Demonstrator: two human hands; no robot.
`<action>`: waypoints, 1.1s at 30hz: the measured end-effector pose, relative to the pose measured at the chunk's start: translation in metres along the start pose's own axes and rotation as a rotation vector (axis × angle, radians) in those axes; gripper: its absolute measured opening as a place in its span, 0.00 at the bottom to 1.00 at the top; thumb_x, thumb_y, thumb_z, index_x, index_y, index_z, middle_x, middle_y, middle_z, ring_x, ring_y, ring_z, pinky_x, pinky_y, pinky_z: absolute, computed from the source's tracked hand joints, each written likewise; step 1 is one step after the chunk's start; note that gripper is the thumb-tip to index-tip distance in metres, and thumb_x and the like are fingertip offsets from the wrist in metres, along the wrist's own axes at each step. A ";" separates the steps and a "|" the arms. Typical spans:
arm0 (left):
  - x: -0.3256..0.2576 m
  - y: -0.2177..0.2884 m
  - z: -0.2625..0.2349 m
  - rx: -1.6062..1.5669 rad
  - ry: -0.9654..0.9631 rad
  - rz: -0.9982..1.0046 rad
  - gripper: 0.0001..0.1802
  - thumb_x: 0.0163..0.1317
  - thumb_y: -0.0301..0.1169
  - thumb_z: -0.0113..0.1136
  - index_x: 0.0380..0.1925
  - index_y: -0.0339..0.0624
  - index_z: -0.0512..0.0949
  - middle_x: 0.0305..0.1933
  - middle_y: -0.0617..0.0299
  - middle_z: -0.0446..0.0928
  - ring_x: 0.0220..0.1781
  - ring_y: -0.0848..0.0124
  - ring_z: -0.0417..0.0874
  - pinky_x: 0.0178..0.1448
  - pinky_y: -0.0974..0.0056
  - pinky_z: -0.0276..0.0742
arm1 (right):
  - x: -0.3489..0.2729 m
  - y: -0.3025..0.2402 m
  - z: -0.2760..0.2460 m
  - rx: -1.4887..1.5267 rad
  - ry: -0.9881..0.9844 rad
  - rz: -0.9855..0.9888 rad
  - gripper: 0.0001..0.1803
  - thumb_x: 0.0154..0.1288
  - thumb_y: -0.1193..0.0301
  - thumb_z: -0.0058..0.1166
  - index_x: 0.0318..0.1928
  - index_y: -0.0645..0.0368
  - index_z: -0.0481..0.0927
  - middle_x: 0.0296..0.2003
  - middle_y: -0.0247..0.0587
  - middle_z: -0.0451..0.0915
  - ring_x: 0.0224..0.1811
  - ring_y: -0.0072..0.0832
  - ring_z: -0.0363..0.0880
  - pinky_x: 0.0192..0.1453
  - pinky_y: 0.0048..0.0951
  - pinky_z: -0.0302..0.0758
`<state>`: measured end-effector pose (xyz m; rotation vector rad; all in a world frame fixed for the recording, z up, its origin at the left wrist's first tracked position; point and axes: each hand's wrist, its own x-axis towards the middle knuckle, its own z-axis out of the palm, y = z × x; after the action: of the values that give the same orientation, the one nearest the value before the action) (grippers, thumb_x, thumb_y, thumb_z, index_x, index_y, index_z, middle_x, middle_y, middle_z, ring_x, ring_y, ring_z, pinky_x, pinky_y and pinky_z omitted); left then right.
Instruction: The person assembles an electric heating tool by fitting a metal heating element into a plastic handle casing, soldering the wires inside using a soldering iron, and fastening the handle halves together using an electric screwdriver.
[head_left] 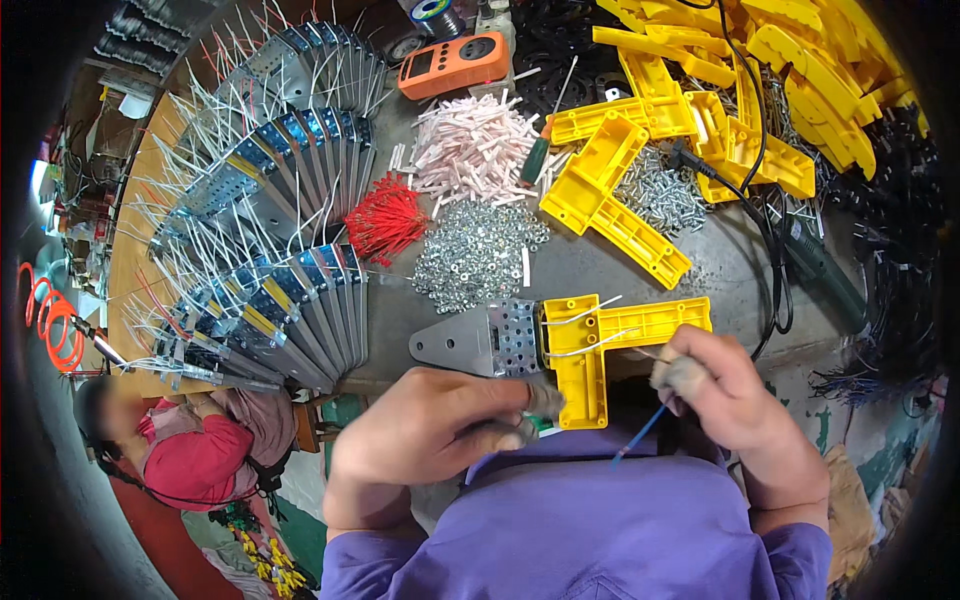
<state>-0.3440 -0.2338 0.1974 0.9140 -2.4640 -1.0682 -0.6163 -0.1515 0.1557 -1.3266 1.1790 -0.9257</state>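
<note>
Grey table (720,245), cluttered; nearest, the right hand (722,388) has its fingertips pinched together on a thin blue wire (642,432), while the left hand (455,412) curls at the lower left edge of a yellow T-shaped housing (580,390), grip on it not determinable. Housing lies hollow side up at the table's near edge, two white leads (590,347) across it, perforated metal plate (455,340) just left. Beyond: loose nuts (475,255), then screws (660,195), farthest an orange meter (453,66).

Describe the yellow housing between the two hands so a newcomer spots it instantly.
Find the grey workbench, then its near edge, between the left hand and right hand. There sits a yellow plastic housing. Unlike yellow housings farther off, it adjoins a perforated metal plate; white wires cross it.
</note>
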 end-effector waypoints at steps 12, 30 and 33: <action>0.092 -0.049 0.000 0.440 -0.098 0.218 0.21 0.51 0.20 0.60 0.49 0.42 0.74 0.38 0.49 0.75 0.43 0.51 0.77 0.47 0.54 0.74 | 0.004 0.000 -0.009 0.564 -0.149 0.063 0.05 0.53 0.75 0.50 0.29 0.60 0.68 0.28 0.35 0.69 0.31 0.23 0.64 0.38 0.23 0.62; 0.100 -0.044 0.002 0.436 -0.146 0.248 0.19 0.50 0.19 0.55 0.45 0.39 0.71 0.36 0.49 0.74 0.42 0.49 0.75 0.47 0.52 0.71 | 0.006 0.002 -0.005 0.171 -0.110 -0.030 0.04 0.63 0.77 0.52 0.38 0.64 0.74 0.33 0.33 0.76 0.35 0.17 0.73 0.39 0.20 0.71; 0.105 -0.045 0.003 0.499 -0.199 0.192 0.20 0.51 0.20 0.56 0.47 0.38 0.70 0.36 0.48 0.74 0.43 0.49 0.75 0.48 0.52 0.71 | 0.005 -0.001 -0.005 0.149 -0.086 -0.019 0.04 0.62 0.78 0.52 0.38 0.64 0.74 0.33 0.34 0.76 0.35 0.17 0.73 0.38 0.20 0.71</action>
<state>-0.4047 -0.3245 0.1643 0.6990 -2.9835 -0.5049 -0.6205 -0.1573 0.1567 -1.2469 1.0138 -0.9418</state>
